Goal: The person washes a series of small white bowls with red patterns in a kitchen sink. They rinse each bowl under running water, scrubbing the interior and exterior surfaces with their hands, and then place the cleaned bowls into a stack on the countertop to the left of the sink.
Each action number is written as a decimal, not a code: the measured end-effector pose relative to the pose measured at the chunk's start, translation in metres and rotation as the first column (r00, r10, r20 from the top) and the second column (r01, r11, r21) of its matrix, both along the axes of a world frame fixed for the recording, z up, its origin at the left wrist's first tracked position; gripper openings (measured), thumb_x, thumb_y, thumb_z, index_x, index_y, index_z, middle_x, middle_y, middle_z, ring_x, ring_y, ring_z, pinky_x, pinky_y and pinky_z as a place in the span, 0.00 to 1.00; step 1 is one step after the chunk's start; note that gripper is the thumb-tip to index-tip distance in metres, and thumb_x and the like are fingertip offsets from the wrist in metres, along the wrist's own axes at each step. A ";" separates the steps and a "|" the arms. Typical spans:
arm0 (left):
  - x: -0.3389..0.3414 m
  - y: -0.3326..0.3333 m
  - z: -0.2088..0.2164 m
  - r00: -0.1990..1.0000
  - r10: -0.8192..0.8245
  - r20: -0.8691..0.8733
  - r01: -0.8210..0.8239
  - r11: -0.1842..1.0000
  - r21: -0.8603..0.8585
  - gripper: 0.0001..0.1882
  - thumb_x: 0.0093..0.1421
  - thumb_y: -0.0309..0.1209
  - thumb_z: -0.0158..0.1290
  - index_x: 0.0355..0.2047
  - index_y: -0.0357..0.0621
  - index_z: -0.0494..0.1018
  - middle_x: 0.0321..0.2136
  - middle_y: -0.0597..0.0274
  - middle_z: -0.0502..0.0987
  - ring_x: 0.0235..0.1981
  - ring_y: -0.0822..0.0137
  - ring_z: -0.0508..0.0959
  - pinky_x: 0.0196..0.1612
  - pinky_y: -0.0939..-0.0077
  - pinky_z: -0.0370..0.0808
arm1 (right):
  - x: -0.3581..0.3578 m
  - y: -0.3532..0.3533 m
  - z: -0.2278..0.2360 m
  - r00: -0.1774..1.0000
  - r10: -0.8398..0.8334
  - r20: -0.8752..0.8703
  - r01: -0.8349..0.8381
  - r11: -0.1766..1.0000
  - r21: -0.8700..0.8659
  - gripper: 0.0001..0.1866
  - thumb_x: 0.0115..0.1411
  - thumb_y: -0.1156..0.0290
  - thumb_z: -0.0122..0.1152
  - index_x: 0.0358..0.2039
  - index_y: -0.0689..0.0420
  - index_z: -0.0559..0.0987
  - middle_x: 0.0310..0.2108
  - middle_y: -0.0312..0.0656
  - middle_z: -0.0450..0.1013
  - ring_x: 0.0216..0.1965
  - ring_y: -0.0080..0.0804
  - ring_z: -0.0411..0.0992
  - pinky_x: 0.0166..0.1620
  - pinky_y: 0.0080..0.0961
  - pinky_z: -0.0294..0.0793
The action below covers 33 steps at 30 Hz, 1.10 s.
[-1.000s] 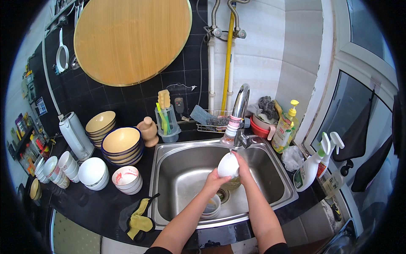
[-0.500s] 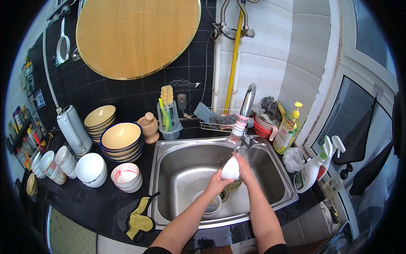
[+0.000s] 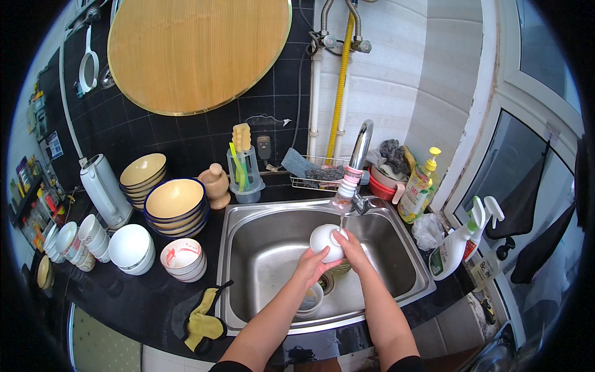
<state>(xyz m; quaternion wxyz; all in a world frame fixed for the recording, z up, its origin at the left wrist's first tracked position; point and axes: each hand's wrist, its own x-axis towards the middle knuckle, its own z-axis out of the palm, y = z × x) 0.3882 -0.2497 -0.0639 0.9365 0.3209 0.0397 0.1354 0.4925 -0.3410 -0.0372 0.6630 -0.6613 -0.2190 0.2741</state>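
Note:
A small white bowl (image 3: 326, 241) is held in both my hands over the sink (image 3: 266, 232), its rounded underside facing up. My left hand (image 3: 314, 266) grips it from the left and below. My right hand (image 3: 352, 250) grips its right side. A thin stream of water falls from the chrome faucet (image 3: 361, 149) onto or just beside the bowl. Below my hands, on the sink floor, stands a white container (image 3: 312, 304) partly behind my left forearm. A greenish glass-like vessel (image 3: 340, 268) shows in part beneath my right hand.
Stacked bowls (image 3: 176, 201), white bowls (image 3: 132, 248) and cups (image 3: 93, 234) line the left counter. Yellow-black gloves (image 3: 204, 319) lie by the sink's left edge. A dish soap bottle (image 3: 419, 192) and spray bottles (image 3: 455, 245) stand at the right. A wire rack (image 3: 316, 183) sits behind.
The white bowl has turned in my hands, from edge-on to its rounded underside showing upward. Both hands have shifted slightly with it. The view has moved a little.

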 end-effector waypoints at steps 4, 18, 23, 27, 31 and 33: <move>0.000 -0.001 0.003 1.000 0.019 0.022 -0.017 0.994 -0.107 0.21 0.57 0.28 0.47 0.49 0.37 0.56 0.48 0.53 0.64 0.49 0.57 0.66 0.48 0.53 0.68 | 0.014 0.003 -0.021 0.997 0.015 -0.082 -0.004 0.992 0.129 0.31 0.53 0.55 0.55 0.49 0.67 0.63 0.41 0.43 0.69 0.43 0.29 0.67 0.44 0.22 0.65; 0.001 -0.004 0.003 0.906 0.133 -0.401 -0.037 0.970 0.239 0.30 0.59 0.47 0.40 0.56 0.42 0.50 0.48 0.53 0.61 0.39 0.61 0.72 0.37 0.65 0.75 | 0.021 -0.003 -0.026 0.917 0.160 -0.365 0.051 0.861 0.507 0.16 0.54 0.75 0.52 0.44 0.64 0.67 0.35 0.40 0.71 0.36 0.26 0.71 0.42 0.20 0.70; 0.012 0.009 -0.025 0.890 0.337 -0.307 -0.134 0.837 0.531 0.34 0.56 0.46 0.46 0.57 0.44 0.46 0.46 0.52 0.63 0.33 0.63 0.73 0.28 0.71 0.75 | 0.009 0.003 -0.023 0.999 0.051 0.005 -0.050 0.951 0.305 0.15 0.54 0.76 0.52 0.43 0.65 0.69 0.34 0.41 0.73 0.34 0.24 0.71 0.39 0.19 0.70; 0.003 0.002 0.008 0.870 0.327 -0.369 -0.170 0.902 0.398 0.32 0.54 0.45 0.50 0.51 0.39 0.54 0.42 0.51 0.67 0.31 0.63 0.75 0.26 0.72 0.75 | 0.003 0.002 -0.042 0.828 0.199 0.524 -0.151 0.979 -0.133 0.13 0.52 0.74 0.55 0.40 0.59 0.74 0.33 0.40 0.75 0.33 0.23 0.72 0.37 0.19 0.69; 0.012 0.027 -0.042 0.865 0.301 -0.402 -0.222 0.947 0.233 0.29 0.53 0.43 0.49 0.42 0.29 0.53 0.35 0.43 0.68 0.28 0.58 0.76 0.25 0.69 0.77 | -0.024 0.000 -0.009 0.525 0.524 0.671 -0.109 0.823 -0.557 0.13 0.48 0.69 0.55 0.37 0.47 0.78 0.36 0.42 0.73 0.41 0.38 0.70 0.48 0.28 0.64; 0.018 0.030 -0.062 0.882 0.295 -0.368 -0.224 0.949 0.223 0.28 0.54 0.43 0.46 0.43 0.30 0.52 0.35 0.43 0.68 0.28 0.58 0.76 0.25 0.70 0.77 | -0.021 0.000 -0.018 0.253 0.576 0.777 -0.034 0.808 -0.588 0.16 0.47 0.66 0.55 0.38 0.48 0.77 0.40 0.40 0.72 0.48 0.36 0.65 0.57 0.36 0.53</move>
